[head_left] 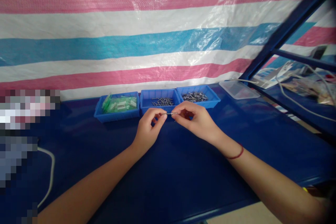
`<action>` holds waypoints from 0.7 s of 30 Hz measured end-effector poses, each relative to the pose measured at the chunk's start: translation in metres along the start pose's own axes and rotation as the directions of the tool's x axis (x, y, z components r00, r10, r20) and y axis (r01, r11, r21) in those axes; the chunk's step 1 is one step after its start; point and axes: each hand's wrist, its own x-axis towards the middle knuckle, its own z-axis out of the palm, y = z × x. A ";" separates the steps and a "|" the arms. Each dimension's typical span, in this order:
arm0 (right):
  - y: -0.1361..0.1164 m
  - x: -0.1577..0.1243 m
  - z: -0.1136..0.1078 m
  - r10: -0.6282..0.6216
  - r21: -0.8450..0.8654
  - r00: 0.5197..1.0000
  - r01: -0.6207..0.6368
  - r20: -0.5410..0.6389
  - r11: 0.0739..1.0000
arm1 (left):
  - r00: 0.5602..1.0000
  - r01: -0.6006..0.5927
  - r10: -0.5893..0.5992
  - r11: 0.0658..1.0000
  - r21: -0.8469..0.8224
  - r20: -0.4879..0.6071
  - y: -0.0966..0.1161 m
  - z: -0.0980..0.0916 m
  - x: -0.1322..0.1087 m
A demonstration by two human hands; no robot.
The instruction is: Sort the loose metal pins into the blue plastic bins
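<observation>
In front of the bins, my left hand (148,127) and my right hand (201,120) meet almost tip to tip. Between them runs a thin metal pin (168,113), lying level, each end pinched by a thumb and forefinger. The fingers cover both its ends, so I cannot tell whether it is one piece or two joined. Just behind the hands, a blue bin (159,94) holds slim metal pieces (163,102). The right-hand blue bin (214,102) has a larger heap of similar metal pieces (195,96), partly hidden by my right hand.
A third blue bin (120,114) at left contains green plastic bags and white pieces. A clear plastic lid (239,90) lies right of the bins on the dark blue table (157,182). A white cable (53,168) curves at left; a blue metal frame (286,35) rises at right.
</observation>
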 end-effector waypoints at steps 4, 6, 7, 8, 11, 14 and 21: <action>-0.006 -0.002 0.000 -0.024 0.014 0.999 0.024 -0.028 1.000 | 1.000 -0.020 0.020 1.000 0.009 0.009 0.003 -0.001 0.001; -0.008 -0.003 0.000 -0.039 -0.001 0.999 0.039 -0.016 0.999 | 0.999 -0.030 0.030 0.999 0.025 0.024 0.004 -0.001 0.001; -0.008 -0.003 -0.001 -0.046 -0.017 0.999 0.046 -0.011 0.999 | 0.999 -0.031 0.030 0.999 0.035 0.033 0.005 -0.001 0.001; -0.009 -0.003 -0.002 -0.056 -0.037 0.998 0.055 -0.014 0.998 | 0.999 -0.028 0.026 0.999 0.043 0.040 0.005 0.000 0.001; -0.006 0.001 -0.009 -0.098 -0.133 0.987 0.080 -0.130 0.988 | 0.999 -0.001 -0.001 0.998 0.056 0.041 0.005 0.000 0.001; 0.003 0.007 -0.022 -0.161 -0.279 0.910 0.053 -0.381 0.959 | 0.999 0.019 -0.021 0.998 0.056 0.041 0.005 0.000 0.000; 0.045 0.026 -0.042 -0.263 -0.617 0.851 -0.089 -0.455 0.782 | 0.991 -0.041 0.029 0.996 0.084 0.131 0.006 0.002 -0.001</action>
